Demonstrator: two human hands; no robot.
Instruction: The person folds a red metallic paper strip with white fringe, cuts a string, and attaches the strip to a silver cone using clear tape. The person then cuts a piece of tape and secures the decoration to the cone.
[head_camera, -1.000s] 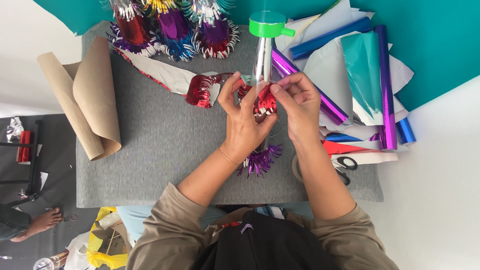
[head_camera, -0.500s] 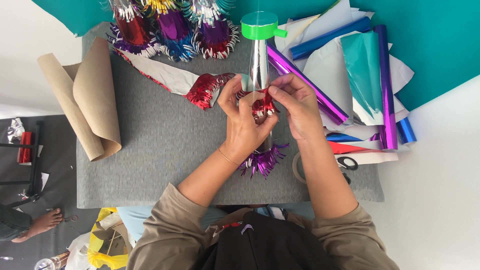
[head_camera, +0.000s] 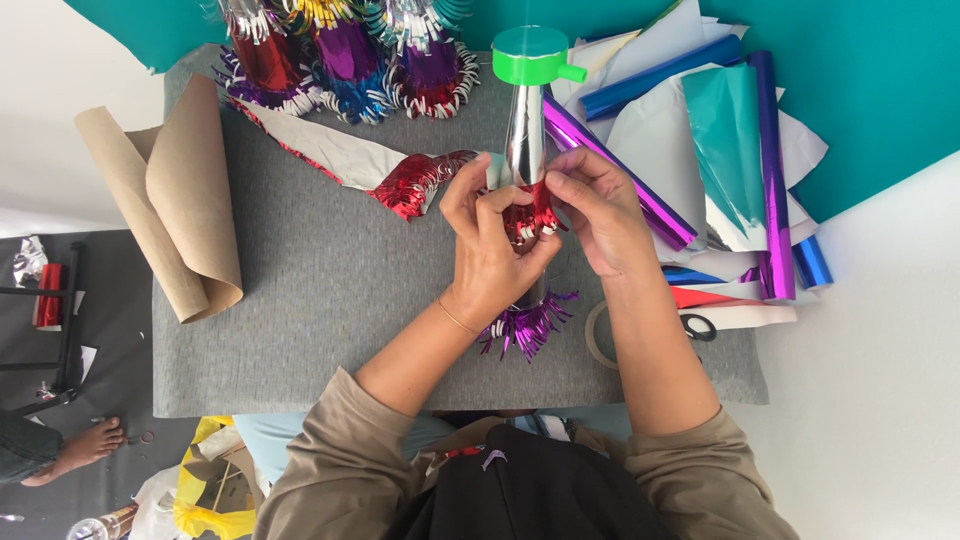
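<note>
Head view: left hand (head_camera: 490, 250) and right hand (head_camera: 597, 215) each close their grip on red fringe (head_camera: 530, 215).

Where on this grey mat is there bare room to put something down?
The widest bare stretch of the grey mat lies between the curled brown paper and the left hand. The far edge is crowded with finished fringed foil cones; the right side is piled with foil rolls and sheets.

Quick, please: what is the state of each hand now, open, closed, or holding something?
Left hand: closed, pinching red foil fringe against the silver horn.
Right hand: closed, fingers on the same red foil fringe and silver horn.
</note>
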